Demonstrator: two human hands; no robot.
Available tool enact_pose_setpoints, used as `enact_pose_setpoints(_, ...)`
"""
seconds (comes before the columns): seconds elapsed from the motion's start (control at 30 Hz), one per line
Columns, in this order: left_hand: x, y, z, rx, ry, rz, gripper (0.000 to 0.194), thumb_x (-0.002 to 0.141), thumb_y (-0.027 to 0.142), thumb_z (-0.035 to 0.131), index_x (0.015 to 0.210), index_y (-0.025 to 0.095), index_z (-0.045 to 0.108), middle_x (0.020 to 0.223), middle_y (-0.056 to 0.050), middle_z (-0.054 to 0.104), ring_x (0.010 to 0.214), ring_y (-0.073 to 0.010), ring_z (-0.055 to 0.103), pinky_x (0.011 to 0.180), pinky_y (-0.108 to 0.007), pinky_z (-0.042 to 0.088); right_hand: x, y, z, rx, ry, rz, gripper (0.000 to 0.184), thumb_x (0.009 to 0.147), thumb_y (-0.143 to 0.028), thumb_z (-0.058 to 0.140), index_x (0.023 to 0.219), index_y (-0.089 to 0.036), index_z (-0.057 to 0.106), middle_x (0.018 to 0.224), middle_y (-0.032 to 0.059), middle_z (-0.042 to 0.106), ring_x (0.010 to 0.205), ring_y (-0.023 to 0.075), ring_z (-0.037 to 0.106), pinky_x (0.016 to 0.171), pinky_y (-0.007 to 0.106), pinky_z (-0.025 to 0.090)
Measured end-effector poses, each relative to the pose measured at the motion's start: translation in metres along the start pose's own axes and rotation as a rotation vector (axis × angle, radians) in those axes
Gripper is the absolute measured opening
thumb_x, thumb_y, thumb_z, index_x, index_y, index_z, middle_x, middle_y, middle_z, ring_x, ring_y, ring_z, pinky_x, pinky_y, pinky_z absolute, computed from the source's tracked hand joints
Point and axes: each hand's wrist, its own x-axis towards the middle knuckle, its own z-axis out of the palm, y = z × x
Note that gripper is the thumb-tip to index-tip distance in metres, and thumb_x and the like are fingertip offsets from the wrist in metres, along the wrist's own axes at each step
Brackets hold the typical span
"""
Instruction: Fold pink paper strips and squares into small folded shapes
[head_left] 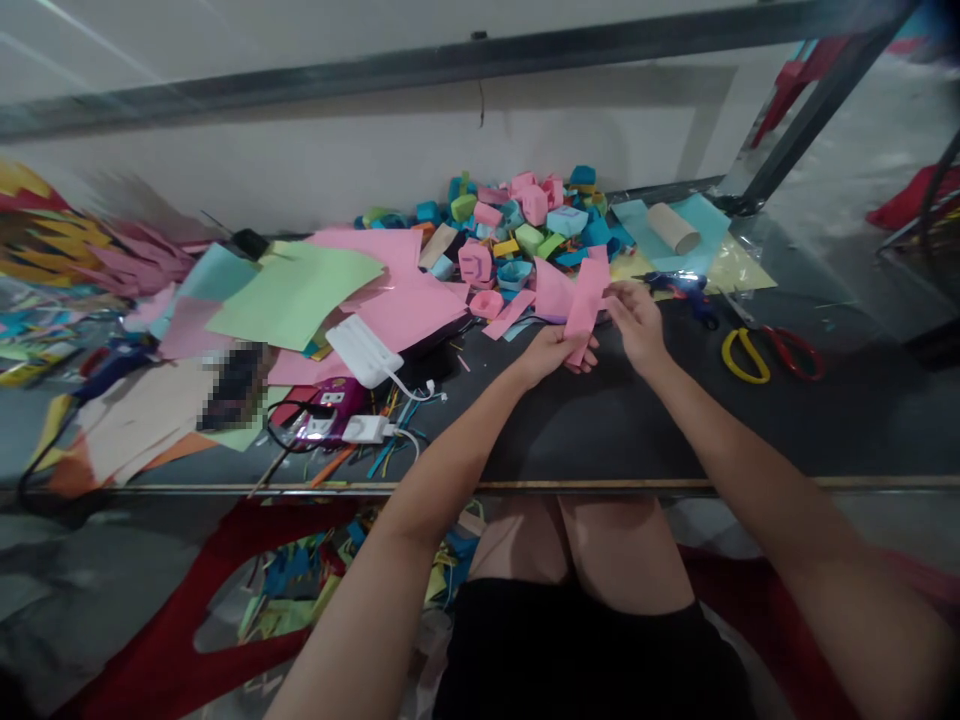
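Beyond our grip, folded paper pieces (534, 205) lie heaped; our left hand (549, 357) and right hand (639, 326) pinch a pink strip (588, 300), seemingly unfinished.

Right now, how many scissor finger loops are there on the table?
2. The yellow loop lies on the dark tabletop, to the right of the right hand; the red loop is just right of it. Others may be hidden under the paper sheets.
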Motion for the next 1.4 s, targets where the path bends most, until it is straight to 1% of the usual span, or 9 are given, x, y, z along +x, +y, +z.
enact_pose_setpoints(0.1,0.005,-0.009,0.000,0.100,0.001,0.048,0.034,0.103,0.041,0.059,0.101,0.009,0.070,0.082,-0.010,0.079,0.063,-0.0110,0.072,0.061,-0.020,0.056,-0.005,-0.009,0.014,0.077,-0.135,0.122,0.058,0.073,-0.081,0.072,0.083,-0.023,0.070,0.073,0.0021,0.066,0.065,0.0173,0.061,0.062,0.034,0.053)
enact_pose_setpoints(0.17,0.009,-0.016,-0.002,0.200,0.021,0.102,0.036,0.103,0.043,0.058,0.107,0.009,0.070,0.092,-0.013,0.080,0.073,-0.0143,0.075,0.066,-0.023,0.058,-0.004,-0.013,0.010,0.011,-0.094,0.104,0.057,0.075,-0.080,0.071,0.070,-0.022,0.068,0.065,0.0013,0.063,0.061,0.0172,0.059,0.060,0.034,0.050)
enact_pose_setpoints(0.33,0.015,-0.024,-0.015,0.587,0.382,0.548,0.057,0.093,0.052,0.070,0.139,0.019,0.060,0.139,-0.017,0.068,0.127,-0.0277,0.067,0.100,-0.041,0.059,0.003,-0.017,-0.018,-0.416,0.182,-0.178,0.045,0.094,-0.064,0.061,0.081,-0.024,0.076,0.078,0.0055,0.072,0.087,0.0268,0.068,0.085,0.045,0.054)
enact_pose_setpoints(0.47,0.011,-0.021,-0.023,0.913,0.557,0.850,0.067,0.091,0.054,0.073,0.146,0.021,0.055,0.152,-0.017,0.058,0.144,-0.0303,0.053,0.119,-0.050,0.046,0.001,-0.016,-0.019,-0.699,-0.004,-0.389,0.027,0.100,-0.043,0.060,0.091,-0.029,0.080,0.097,0.0051,0.080,0.103,0.0294,0.066,0.099,0.053,0.046)
enact_pose_setpoints(0.63,0.011,-0.024,-0.023,1.138,0.514,0.947,0.027,0.101,0.035,0.062,0.122,0.022,0.074,0.119,-0.012,0.078,0.114,-0.0240,0.072,0.102,-0.043,0.057,-0.004,-0.014,-0.005,-0.755,-0.229,-0.507,0.021,0.098,-0.028,0.060,0.087,-0.030,0.078,0.095,0.0027,0.080,0.099,0.0269,0.065,0.093,0.051,0.048)
enact_pose_setpoints(0.77,0.013,-0.028,-0.023,1.156,0.544,1.013,0.030,0.106,0.030,0.051,0.100,0.019,0.079,0.094,-0.008,0.081,0.090,-0.0190,0.076,0.086,-0.035,0.059,-0.005,-0.018,-0.003,-0.666,-0.218,-0.497,0.010,0.093,-0.026,0.063,0.087,-0.027,0.072,0.088,0.0028,0.077,0.095,0.0266,0.066,0.090,0.049,0.049)
enact_pose_setpoints(1.07,0.013,-0.029,-0.025,1.116,0.481,1.051,0.028,0.106,0.029,0.054,0.100,0.023,0.080,0.094,-0.006,0.082,0.090,-0.0163,0.078,0.082,-0.029,0.057,-0.008,-0.024,-0.003,-0.484,-0.247,-0.442,0.027,0.075,-0.013,0.061,0.088,-0.028,0.044,0.084,0.0011,0.069,0.086,0.0236,0.066,0.086,0.045,0.050)
enact_pose_setpoints(1.23,0.012,-0.026,-0.025,1.113,0.552,1.133,0.034,0.108,0.031,0.049,0.098,0.023,0.080,0.089,-0.004,0.082,0.084,-0.0142,0.078,0.080,-0.027,0.058,-0.005,-0.018,-0.005,-0.498,-0.243,-0.456,0.037,0.068,-0.010,0.061,0.083,-0.029,0.033,0.080,-0.0004,0.066,0.082,0.0227,0.062,0.083,0.042,0.047)
enact_pose_setpoints(1.4,0.013,-0.023,-0.034,1.030,0.591,1.056,0.034,0.107,0.037,0.051,0.098,0.022,0.080,0.089,-0.005,0.082,0.085,-0.0165,0.078,0.080,-0.030,0.059,0.004,-0.009,-0.014,-0.541,-0.171,-0.404,0.034,0.069,-0.013,0.060,0.081,-0.028,0.031,0.080,0.0006,0.064,0.080,0.0229,0.061,0.083,0.043,0.047)
